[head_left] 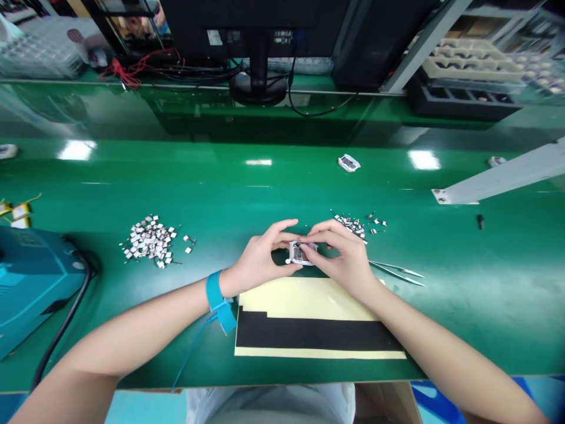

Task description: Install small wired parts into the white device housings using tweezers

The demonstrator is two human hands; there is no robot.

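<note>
Here's the small white-framed circuit module (298, 253), gripped by its edges between left hand (258, 253) and right hand (342, 256), seemingly keeping its face uncovered, just above the green desk (282, 171), with tweezers (397, 272) lying close by on the right.

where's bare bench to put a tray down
Bare green bench lies right of the tweezers, under the white bar, and behind the left parts pile. It's crowded at the left hand and right hand, by the second parts pile and yellow-black sheet.
</note>
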